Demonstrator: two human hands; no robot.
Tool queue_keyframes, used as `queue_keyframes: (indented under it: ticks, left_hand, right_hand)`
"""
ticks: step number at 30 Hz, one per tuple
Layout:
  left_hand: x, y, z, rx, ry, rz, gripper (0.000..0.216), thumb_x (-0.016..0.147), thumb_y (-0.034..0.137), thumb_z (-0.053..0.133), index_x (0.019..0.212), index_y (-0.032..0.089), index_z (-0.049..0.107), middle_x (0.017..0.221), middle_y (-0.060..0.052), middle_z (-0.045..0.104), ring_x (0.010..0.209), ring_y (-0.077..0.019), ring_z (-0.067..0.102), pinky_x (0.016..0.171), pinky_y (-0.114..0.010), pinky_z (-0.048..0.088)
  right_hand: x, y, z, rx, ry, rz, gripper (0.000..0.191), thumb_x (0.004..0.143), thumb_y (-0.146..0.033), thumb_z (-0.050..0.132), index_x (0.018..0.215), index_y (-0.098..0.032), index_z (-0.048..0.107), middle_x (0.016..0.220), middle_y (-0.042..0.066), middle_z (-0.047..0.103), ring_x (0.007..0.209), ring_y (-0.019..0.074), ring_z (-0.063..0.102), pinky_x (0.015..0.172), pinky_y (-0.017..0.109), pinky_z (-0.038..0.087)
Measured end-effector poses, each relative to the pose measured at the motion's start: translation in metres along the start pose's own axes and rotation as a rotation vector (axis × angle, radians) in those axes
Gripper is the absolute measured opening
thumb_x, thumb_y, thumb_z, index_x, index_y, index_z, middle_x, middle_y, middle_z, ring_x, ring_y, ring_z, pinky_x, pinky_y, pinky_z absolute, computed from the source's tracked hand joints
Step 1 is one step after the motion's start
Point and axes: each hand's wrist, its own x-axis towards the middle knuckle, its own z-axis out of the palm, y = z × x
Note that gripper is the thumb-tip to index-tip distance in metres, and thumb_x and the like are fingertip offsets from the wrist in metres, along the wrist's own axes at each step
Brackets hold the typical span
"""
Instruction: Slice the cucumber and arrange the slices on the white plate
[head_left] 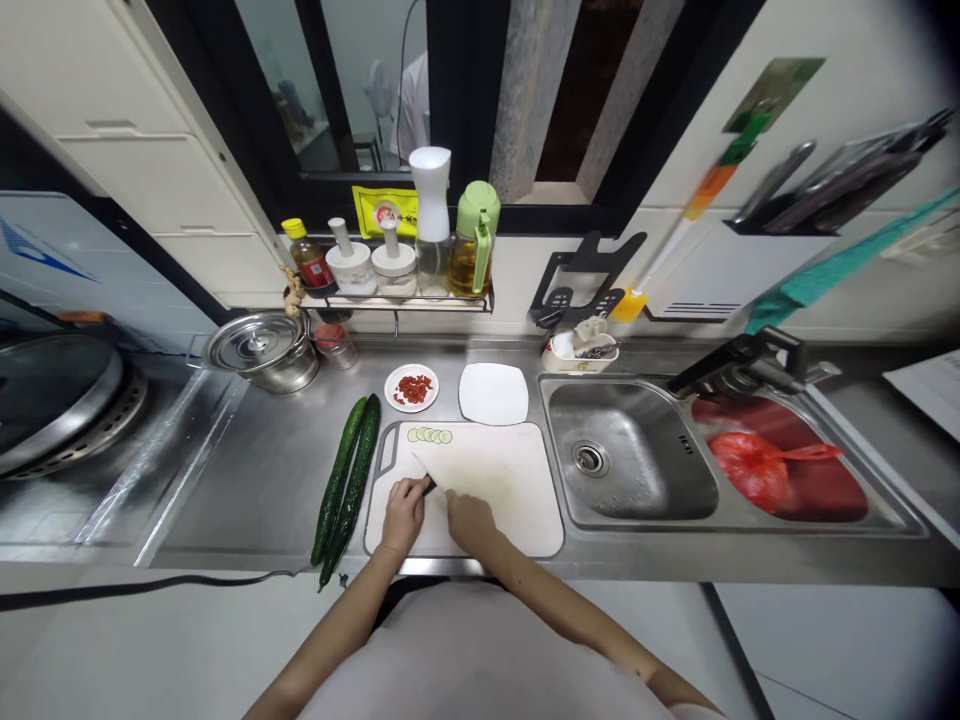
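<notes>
On the white cutting board (517,510), my right hand (471,522) is closed around a knife (427,472), its blade pointing up and left. My left hand (405,512) lies just left of the blade, fingers bent over what looks like a dark-skinned cucumber piece (430,485); most of it is hidden. Several thin cucumber slices (430,436) overlap in a row near the board's top left. Two long whole cucumbers (346,490) lie side by side left of the board. Behind it are a plate of chopped red bits (411,388) and a white square plate (493,392).
To the right is a double sink (630,525) with a red plastic bag (750,472) in the right basin. A lidded steel pot (262,350) stands back left. Seasoning jars and bottles fill a wall rack (375,302). A person's sleeve (414,105) shows through the window.
</notes>
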Motion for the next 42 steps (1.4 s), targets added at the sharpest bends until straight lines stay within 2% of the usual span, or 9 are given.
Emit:
queue_keyframes:
  ticks: [6, 15, 22, 27, 30, 32, 37, 39, 42]
  left_hand:
    - [0.0, 0.002, 0.0, 0.005, 0.013, -0.017, 0.032, 0.092, 0.013, 0.04, 0.112, 0.022, 0.063, 0.089, -0.006, 0.059, 0.088, -0.0188, 0.057, 0.075, -0.033, 0.049]
    - [0.001, 0.011, -0.005, 0.044, 0.01, -0.08, 0.03, 0.091, 0.012, 0.04, 0.107, 0.021, 0.063, 0.088, -0.006, 0.061, 0.088, -0.02, 0.058, 0.079, -0.036, 0.047]
    - [0.006, 0.018, -0.01, -0.055, 0.028, -0.262, 0.027, 0.094, 0.02, 0.035, 0.105, 0.019, 0.06, 0.099, -0.008, 0.065, 0.097, -0.0221, 0.06, 0.087, -0.039, 0.048]
    - [0.017, 0.022, -0.021, -0.156, 0.135, -0.433, 0.032, 0.096, 0.031, 0.034, 0.113, 0.019, 0.058, 0.11, -0.009, 0.064, 0.106, -0.0217, 0.058, 0.093, -0.038, 0.047]
    - [0.034, 0.027, -0.032, -0.169, 0.199, -0.469, 0.033, 0.095, 0.034, 0.037, 0.117, 0.02, 0.058, 0.114, -0.01, 0.063, 0.108, -0.0217, 0.058, 0.095, -0.037, 0.047]
    - [0.048, 0.033, -0.039, -0.16, 0.151, -0.407, 0.033, 0.094, 0.034, 0.039, 0.116, 0.02, 0.06, 0.115, -0.009, 0.063, 0.109, -0.0218, 0.058, 0.096, -0.037, 0.046]
    - [0.075, 0.055, -0.045, -0.067, -0.216, -0.172, 0.03, 0.091, 0.035, 0.047, 0.113, 0.023, 0.065, 0.112, -0.006, 0.066, 0.109, -0.0225, 0.056, 0.097, -0.038, 0.042]
    - [0.079, 0.064, -0.044, -0.004, -0.321, -0.15, 0.028, 0.091, 0.036, 0.049, 0.109, 0.024, 0.067, 0.11, -0.005, 0.066, 0.109, -0.0231, 0.056, 0.097, -0.039, 0.04]
    - [0.079, 0.073, -0.041, 0.036, -0.397, -0.154, 0.025, 0.091, 0.036, 0.05, 0.105, 0.026, 0.069, 0.106, -0.005, 0.066, 0.106, -0.0227, 0.056, 0.095, -0.039, 0.039]
  right_hand:
    - [-0.001, 0.001, 0.003, -0.015, 0.024, 0.018, 0.029, 0.093, -0.013, 0.031, 0.112, -0.013, 0.053, 0.096, 0.015, 0.068, 0.092, 0.0236, 0.067, 0.074, 0.032, 0.049]
    - [-0.008, 0.015, 0.002, 0.019, 0.067, 0.071, 0.031, 0.099, -0.026, 0.03, 0.112, -0.018, 0.056, 0.092, 0.01, 0.07, 0.088, 0.0219, 0.067, 0.071, 0.03, 0.045]
    - [-0.026, 0.037, -0.006, -0.087, 0.097, 0.143, 0.039, 0.095, -0.014, 0.032, 0.125, -0.027, 0.053, 0.094, 0.007, 0.069, 0.087, 0.0204, 0.065, 0.068, 0.028, 0.039]
    - [-0.034, 0.053, -0.012, -0.153, 0.24, 0.159, 0.04, 0.095, -0.02, 0.038, 0.132, -0.029, 0.052, 0.098, 0.008, 0.067, 0.092, 0.021, 0.06, 0.074, 0.03, 0.036]
    - [-0.038, 0.06, -0.014, -0.198, 0.339, 0.137, 0.045, 0.093, -0.018, 0.044, 0.136, -0.028, 0.049, 0.1, 0.008, 0.065, 0.094, 0.0211, 0.056, 0.077, 0.031, 0.034]
    - [-0.041, 0.063, -0.015, -0.231, 0.39, 0.115, 0.049, 0.091, -0.016, 0.047, 0.138, -0.028, 0.047, 0.098, 0.008, 0.064, 0.092, 0.0211, 0.054, 0.077, 0.032, 0.033]
    - [-0.047, 0.069, -0.018, -0.286, 0.473, 0.058, 0.048, 0.091, -0.016, 0.048, 0.137, -0.029, 0.049, 0.093, 0.007, 0.062, 0.087, 0.0201, 0.051, 0.074, 0.032, 0.03]
    - [-0.049, 0.071, -0.018, -0.301, 0.491, 0.041, 0.047, 0.092, -0.016, 0.047, 0.137, -0.029, 0.049, 0.092, 0.007, 0.061, 0.085, 0.0199, 0.051, 0.073, 0.033, 0.03]
    - [-0.052, 0.075, -0.015, -0.322, 0.491, 0.025, 0.046, 0.093, -0.017, 0.046, 0.136, -0.029, 0.05, 0.091, 0.007, 0.061, 0.084, 0.02, 0.05, 0.073, 0.033, 0.029]
